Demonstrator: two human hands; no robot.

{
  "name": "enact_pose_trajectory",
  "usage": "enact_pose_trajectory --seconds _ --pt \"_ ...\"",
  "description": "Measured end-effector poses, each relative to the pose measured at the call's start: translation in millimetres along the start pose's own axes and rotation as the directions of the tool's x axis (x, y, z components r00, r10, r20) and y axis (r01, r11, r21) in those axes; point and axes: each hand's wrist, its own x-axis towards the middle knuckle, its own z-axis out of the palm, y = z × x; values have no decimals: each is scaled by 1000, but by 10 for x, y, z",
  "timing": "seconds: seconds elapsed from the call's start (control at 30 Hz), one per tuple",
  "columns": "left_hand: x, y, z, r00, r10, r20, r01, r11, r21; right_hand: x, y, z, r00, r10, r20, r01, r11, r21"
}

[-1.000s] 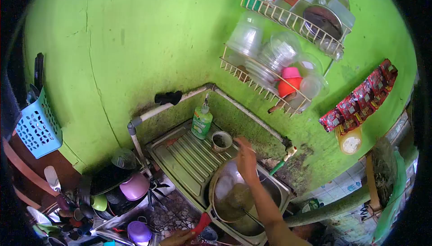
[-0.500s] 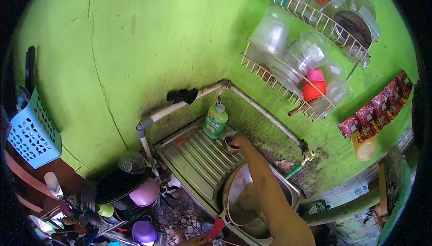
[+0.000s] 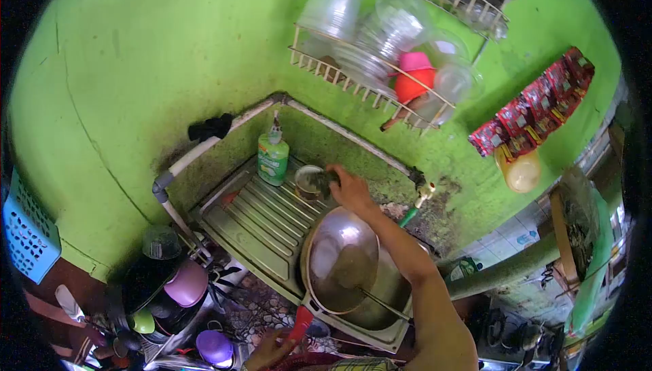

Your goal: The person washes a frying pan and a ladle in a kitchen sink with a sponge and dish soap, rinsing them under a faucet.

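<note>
My right hand pinches a dark green scouring pad beside the rim of a small cup on the ribbed drainboard. The cup's contents are hard to make out. A green dish soap bottle with a pump stands left of the cup. Below my right forearm, a large metal wok rests tilted over the sink basin. A thin-handled utensil reaches from the wok towards the basin's right edge. My left hand is closed around the end of the wok's red handle.
A tap with green hose is at the right wall. Pipes run along the walls, with a black cloth on one. Wire racks hold plastic containers. Pots, including a purple pot, stand lower left.
My right hand has drawn up from the cup and now shows the dark green pad. The view has shifted, revealing more of the wok. My left hand stays at the red handle.
</note>
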Motion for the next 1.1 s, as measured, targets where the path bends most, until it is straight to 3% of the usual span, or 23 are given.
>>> enact_pose_trajectory --seconds 0.03,0.07,0.1,0.13,0.2,0.23,0.3,0.33,0.37,0.4,0.43,0.47,0.5,0.63,0.7,0.73,0.8,0.83,0.9,0.97,1.03,1.07,1.1 --pt "-52 121 5 1000 2 7 -2 1000 8 -235 17 -157 998 -48 29 46 996 74" --pt "-103 231 13 963 186 -193 -128 952 277 -492 38 -305 994 -99 55 90 985 150" --pt "-139 336 23 855 404 -325 -181 820 543 -741 79 -400 994 -66 87 47 977 206" --pt "-168 434 39 856 408 -318 -185 815 549 -999 146 -452 992 -34 121 2 965 262" --pt "-210 613 90 856 343 -388 -236 925 296 -1496 478 -302 965 39 261 -87 981 176" --pt "-208 716 139 856 347 -382 -239 922 304 -1756 571 -223 926 159 343 -202 975 93" --pt "-191 897 307 975 160 -154 -179 977 -116 -2220 735 -46 811 323 487 -322 943 -90" --pt "-151 866 419 975 163 -150 -180 978 -108 -2429 814 46 746 373 552 -329 927 -182" --pt "-53 767 546 978 202 -52 -207 972 -112 -2630 875 129 748 374 548 -334 926 -176" --pt "40 684 669 970 237 47 -230 966 -120 -2837 929 211 733 391 557 -264 918 -297" --pt "104 649 788 971 235 52 -228 967 -114 -3038 997 306 716 412 564 -188 892 -412" --pt "166 621 920 969 184 163 -166 979 -113 -3194 1172 536 714 416 562 -195 890 -412" --pt "236 580 1071 953 131 273 -105 989 -109 -3234 1206 573 695 428 578 -228 893 -387" --pt "647 247 1786 908 69 413 41 967 -250 -3103 1259 534 598 452 662 -530 843 -97" --pt "799 204 2085 817 -235 526 481 782 -397 -3060 1228 440 539 441 718 -699 710 89" --pt "807 228 2167 819 -232 525 475 786 -395 -3052 1204 386 514 427 743 -769 614 179" --pt "834 456 2230 722 -211 659 670 450 -591 -3016 1093 270 479 392 785 -855 408 318" --pt "850 525 2243 721 -211 660 669 457 -586 -3003 1037 226 470 398 788 -874 332 354" --pt "900 627 2257 840 144 523 494 195 -847 -3005 1187 830 453 507 734 -891 244 382" --pt "965 541 2182 874 104 476 453 184 -872 -2925 1137 959 422 599 680 -895 156 419" --pt "1020 462 2079 927 16 375 368 151 -917 -2770 899 754 489 559 669 -872 302 385" --pt "945 642 2072 942 -163 293 325 220 -920 -2711 860 805 513 543 665 -858 349 377" --pt "898 722 2044 943 -165 289 322 230 -918 -2645 961 1161 556 565 609 -826 294 481"
